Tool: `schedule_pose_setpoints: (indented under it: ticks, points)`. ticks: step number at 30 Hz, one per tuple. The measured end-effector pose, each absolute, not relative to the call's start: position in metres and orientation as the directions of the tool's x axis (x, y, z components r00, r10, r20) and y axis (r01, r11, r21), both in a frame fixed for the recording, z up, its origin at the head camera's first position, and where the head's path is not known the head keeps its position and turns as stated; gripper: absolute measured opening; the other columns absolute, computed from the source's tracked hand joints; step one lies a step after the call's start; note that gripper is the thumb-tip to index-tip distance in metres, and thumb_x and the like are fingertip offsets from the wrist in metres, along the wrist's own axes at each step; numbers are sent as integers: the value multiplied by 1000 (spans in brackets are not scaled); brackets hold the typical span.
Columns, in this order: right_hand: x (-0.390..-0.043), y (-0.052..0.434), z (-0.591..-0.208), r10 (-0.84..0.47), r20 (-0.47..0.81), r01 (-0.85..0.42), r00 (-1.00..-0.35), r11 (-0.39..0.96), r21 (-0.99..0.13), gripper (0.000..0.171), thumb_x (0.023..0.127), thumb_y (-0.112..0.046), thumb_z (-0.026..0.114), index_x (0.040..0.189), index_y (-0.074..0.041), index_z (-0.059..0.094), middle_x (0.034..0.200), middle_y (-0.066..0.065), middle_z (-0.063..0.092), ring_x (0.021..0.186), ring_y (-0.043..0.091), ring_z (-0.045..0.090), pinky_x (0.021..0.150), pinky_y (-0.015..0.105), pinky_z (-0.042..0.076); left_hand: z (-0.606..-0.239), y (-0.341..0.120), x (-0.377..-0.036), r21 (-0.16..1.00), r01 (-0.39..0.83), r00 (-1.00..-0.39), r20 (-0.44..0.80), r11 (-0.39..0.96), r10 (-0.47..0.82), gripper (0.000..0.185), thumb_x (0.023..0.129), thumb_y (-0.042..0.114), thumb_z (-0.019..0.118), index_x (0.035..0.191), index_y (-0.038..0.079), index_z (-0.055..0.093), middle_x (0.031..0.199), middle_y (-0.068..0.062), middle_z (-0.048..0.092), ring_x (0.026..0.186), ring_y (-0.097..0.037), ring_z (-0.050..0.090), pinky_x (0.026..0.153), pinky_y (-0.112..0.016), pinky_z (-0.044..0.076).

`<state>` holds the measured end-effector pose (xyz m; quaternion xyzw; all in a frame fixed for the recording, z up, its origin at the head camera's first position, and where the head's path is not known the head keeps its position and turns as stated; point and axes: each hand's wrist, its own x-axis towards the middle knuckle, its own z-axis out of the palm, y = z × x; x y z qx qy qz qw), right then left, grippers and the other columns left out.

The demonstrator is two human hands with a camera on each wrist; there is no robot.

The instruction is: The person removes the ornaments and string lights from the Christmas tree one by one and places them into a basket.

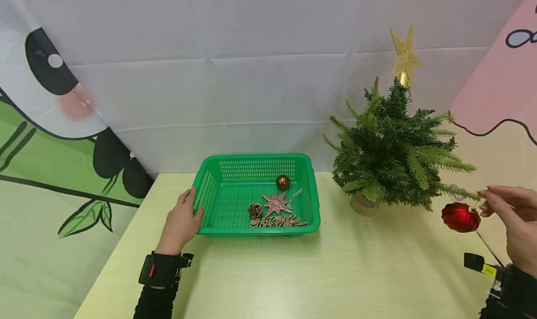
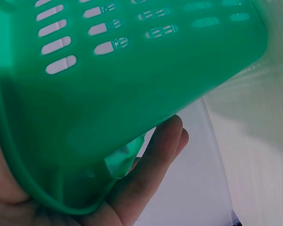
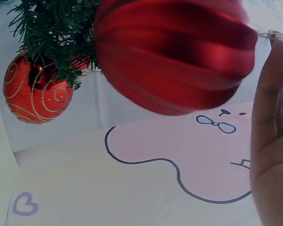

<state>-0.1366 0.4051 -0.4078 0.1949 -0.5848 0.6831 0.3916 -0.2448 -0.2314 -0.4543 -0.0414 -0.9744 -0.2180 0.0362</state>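
My right hand [image 1: 488, 202] pinches the hanger of a ribbed red bauble [image 1: 460, 217] beside the tip of a low right-hand branch of a small green Christmas tree [image 1: 390, 156]. In the right wrist view the red bauble [image 3: 174, 56] hangs close beside my fingers [image 3: 273, 132], with the tree's branches [image 3: 52, 33] just left of it. My left hand [image 1: 184, 216] holds the left rim of a green plastic basket [image 1: 209, 188], thumb over the edge. In the left wrist view the fingers [image 2: 151, 165] lie under the basket's wall [image 2: 122, 80].
The basket holds a gold ball [image 1: 283, 182], a glitter star [image 1: 276, 203], a pine cone [image 1: 255, 210] and wooden lettering [image 1: 277, 222]. A gold star [image 1: 404, 53] tops the tree. A red bauble with gold swirls [image 3: 35, 94] hangs on a branch. Cloth backdrops stand behind the pale table [image 1: 335, 272].
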Motion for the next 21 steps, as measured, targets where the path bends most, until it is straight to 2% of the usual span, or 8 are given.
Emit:
schedule_pose_setpoints:
  ticks: [10,17,21]
  points:
    - [-123,394,-390,181,758,-763,-627,54,-644,22,98,18,53,115,25,65,99,4,80,77,6,74,80,10,55,-452,-232,-244,424,94,-994,87,901,63,65,108,17,46,161,-11,20,161,-37,26,128,-60,52,105,-70,42]
    - [-117,374,-375,110,764,-771,-635,-28,-637,23,98,20,49,114,25,65,99,9,79,80,10,77,74,12,56,-453,-232,-244,427,88,-995,77,900,61,65,108,17,46,161,-10,19,161,-37,25,128,-60,52,105,-70,42]
    - [-113,362,-369,30,778,-776,-628,-92,-623,21,98,20,50,113,29,61,103,13,76,88,15,77,76,16,58,-454,-231,-244,429,90,-995,72,899,65,65,108,17,46,161,-10,19,162,-37,24,129,-60,52,106,-71,41]
